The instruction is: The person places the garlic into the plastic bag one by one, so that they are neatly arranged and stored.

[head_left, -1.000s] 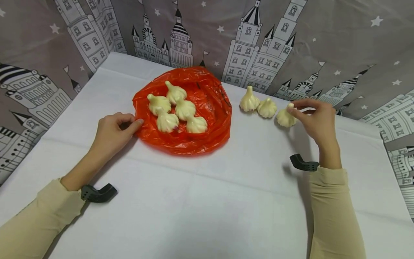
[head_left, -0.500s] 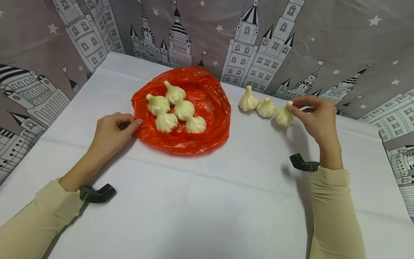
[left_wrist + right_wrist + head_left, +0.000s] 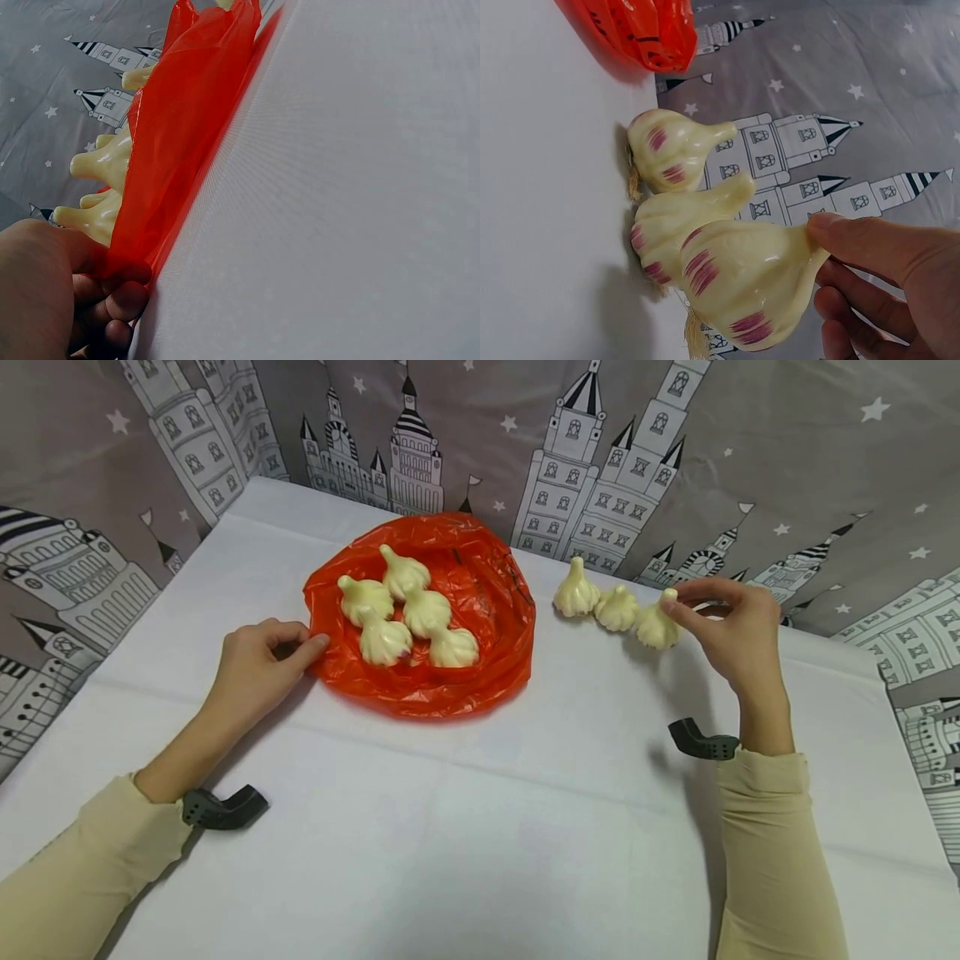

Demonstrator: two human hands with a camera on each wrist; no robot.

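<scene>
My right hand (image 3: 731,631) pinches a garlic bulb (image 3: 657,625) by its stem; in the right wrist view this bulb (image 3: 757,289) hangs clear of the white table, roots down. Two more garlic bulbs, one short (image 3: 617,608) and one taller (image 3: 576,589), stand just left of it. A red plastic bag (image 3: 420,700) lies with its mouth spread, and several garlic bulbs (image 3: 386,642) sit in it. At the bag's left edge my left hand (image 3: 258,668) pinches the rim between thumb and fingers; the left wrist view shows the film (image 3: 176,142) drawn up from that grip.
A white cloth (image 3: 465,827) covers the table. Behind it hangs a grey curtain (image 3: 495,435) printed with castles and stars, close to the far table edge. Black wrist mounts (image 3: 225,808) sit on both forearms.
The right hand has raised the garlic bulb slightly off the table and shifted it a little left. The left hand stays on the bag's rim.
</scene>
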